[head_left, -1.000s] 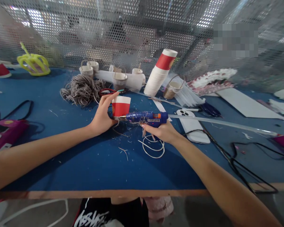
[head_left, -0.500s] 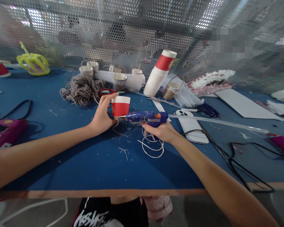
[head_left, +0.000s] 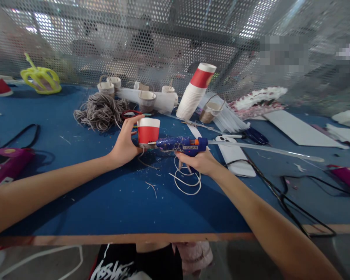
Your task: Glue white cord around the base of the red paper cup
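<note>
At a blue table point(head_left: 105, 202) backed by a perforated metal screen point(head_left: 151, 42), a person's left hand point(head_left: 125, 142) wraps its fingers around a small red-and-white cup point(head_left: 148, 131) standing upright near the table's middle, while the right hand point(head_left: 200, 161) is closed around the grip of a blue glue gun point(head_left: 181, 144) held level, its nozzle touching the cup's lower right side. A long clear glue stick point(head_left: 265, 149) juts from the gun's rear toward the right, passing over a white phone point(head_left: 236, 159) lying face down. Just below the right hand lies a loop of white cord point(head_left: 188, 181); thread scraps speckle the surface around it. Between the hands and the table's wooden near edge the surface is open, as is the stretch left of the cup. Toward the screen the room tightens: a tangle of grey string point(head_left: 100, 111), red-handled scissors point(head_left: 132, 113) partly hidden behind the left hand, small handled cups point(head_left: 147, 100) and a leaning cup stack point(head_left: 194, 93) crowd the back. Black cables point(head_left: 282, 194) snake across the right side and over the near edge. A pink tool point(head_left: 8, 163) is cut off at the left border, another at the right. The right hand's fingertips are hidden beneath the gun, and shapes beyond the screen are blurred.
</note>
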A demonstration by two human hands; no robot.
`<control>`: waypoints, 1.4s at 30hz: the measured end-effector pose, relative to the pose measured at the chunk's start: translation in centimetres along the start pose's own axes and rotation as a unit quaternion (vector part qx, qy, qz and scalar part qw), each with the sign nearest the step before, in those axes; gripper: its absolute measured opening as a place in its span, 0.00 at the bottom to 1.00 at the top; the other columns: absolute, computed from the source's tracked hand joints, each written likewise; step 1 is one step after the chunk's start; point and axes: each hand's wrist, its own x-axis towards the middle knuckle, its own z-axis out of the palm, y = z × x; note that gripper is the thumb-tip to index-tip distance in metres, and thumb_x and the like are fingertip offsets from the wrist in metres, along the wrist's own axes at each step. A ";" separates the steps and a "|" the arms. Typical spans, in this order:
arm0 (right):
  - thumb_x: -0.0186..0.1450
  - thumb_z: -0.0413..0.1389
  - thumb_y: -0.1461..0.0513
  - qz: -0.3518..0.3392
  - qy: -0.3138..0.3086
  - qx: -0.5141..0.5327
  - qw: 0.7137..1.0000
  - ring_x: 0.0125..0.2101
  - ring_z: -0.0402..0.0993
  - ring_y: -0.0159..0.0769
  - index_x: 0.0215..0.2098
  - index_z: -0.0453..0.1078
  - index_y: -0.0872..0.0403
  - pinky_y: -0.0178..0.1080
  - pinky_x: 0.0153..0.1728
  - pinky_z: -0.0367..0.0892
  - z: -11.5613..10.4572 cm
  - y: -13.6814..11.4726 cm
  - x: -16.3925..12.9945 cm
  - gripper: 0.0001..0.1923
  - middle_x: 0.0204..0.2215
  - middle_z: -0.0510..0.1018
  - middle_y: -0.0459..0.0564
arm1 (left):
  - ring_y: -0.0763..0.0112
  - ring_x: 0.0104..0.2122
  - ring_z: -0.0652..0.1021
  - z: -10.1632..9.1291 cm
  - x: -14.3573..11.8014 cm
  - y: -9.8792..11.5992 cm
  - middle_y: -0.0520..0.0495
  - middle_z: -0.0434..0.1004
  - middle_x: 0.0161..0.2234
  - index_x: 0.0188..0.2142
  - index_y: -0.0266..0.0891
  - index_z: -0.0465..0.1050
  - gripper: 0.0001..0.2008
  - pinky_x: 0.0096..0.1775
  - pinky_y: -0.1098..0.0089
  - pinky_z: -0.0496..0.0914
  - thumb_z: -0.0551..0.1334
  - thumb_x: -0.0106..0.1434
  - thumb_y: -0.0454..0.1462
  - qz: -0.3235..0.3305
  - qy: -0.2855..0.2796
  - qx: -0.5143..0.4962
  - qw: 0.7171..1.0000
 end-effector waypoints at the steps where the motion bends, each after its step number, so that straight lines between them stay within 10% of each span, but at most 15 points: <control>1: 0.54 0.58 0.55 0.003 0.005 0.000 1.000 0.18 0.63 0.31 0.19 0.65 0.51 0.37 0.21 0.61 0.0 0.0 0.0 0.11 0.15 0.67 0.42 | 0.52 0.56 0.71 0.0 0.0 -0.1 0.42 0.64 0.59 0.58 0.50 0.61 0.44 0.50 0.53 0.75 0.73 0.42 0.28 -0.004 0.000 -0.004 1.000; 42: 0.52 0.56 0.57 0.003 0.010 0.007 1.000 0.12 0.60 0.28 0.18 0.62 0.51 0.36 0.16 0.58 -0.6 -0.4 -0.1 0.09 0.13 0.66 0.41 | 0.58 0.50 0.79 0.3 0.5 -0.9 0.43 0.71 0.54 0.51 0.46 0.63 0.40 0.53 0.56 0.75 0.76 0.40 0.30 -0.068 0.015 -0.177 0.982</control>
